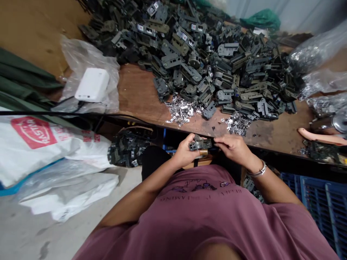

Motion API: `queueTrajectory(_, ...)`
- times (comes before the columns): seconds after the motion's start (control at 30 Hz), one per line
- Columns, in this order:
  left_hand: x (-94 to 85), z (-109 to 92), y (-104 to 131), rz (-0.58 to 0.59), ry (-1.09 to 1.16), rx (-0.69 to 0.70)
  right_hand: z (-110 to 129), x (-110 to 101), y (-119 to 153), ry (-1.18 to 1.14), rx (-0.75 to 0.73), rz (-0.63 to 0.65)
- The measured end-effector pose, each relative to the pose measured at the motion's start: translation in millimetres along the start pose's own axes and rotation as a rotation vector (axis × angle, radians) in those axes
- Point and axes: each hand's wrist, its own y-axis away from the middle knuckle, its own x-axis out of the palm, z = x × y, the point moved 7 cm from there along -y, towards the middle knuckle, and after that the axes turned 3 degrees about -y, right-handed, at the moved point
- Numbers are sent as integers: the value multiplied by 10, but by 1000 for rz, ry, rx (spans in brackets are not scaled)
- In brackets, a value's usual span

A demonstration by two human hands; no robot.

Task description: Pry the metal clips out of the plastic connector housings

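My left hand (pixel 184 151) grips a small dark grey plastic part (pixel 200 144) just below the front edge of the wooden table (pixel 138 94). My right hand (pixel 235 147), with a metal bracelet on its wrist, pinches the right end of the same part. Directly beyond my hands, two small heaps of shiny metal clips (pixel 181 111) lie on the table. Behind them spreads a large pile of grey plastic parts (pixel 214 61) of the same kind.
A white box (pixel 92 84) rests on a clear plastic bag at the table's left. White sacks (pixel 40 144) lie on the floor at left, a blue crate (pixel 322 202) at lower right. Bags of metal pieces (pixel 317 54) sit at right. A box of dark parts (pixel 127 146) stands under the table.
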Motion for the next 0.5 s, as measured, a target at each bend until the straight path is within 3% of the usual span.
queueTrajectory(0.17, -6, -8, 33, 17, -33, -32, 166, 210, 81, 88, -164, 1)
queueTrajectory(0.27, 1, -17, 51, 25, -61, -38, 153, 325, 106, 73, -188, 0)
queueTrajectory(0.4, -12, 4, 78, 21, -93, -32, 33, 365, 126, -66, -82, -48)
queueTrajectory(0.5, -23, 40, 94, 13, -97, -42, -127, 403, 163, -299, 130, -33)
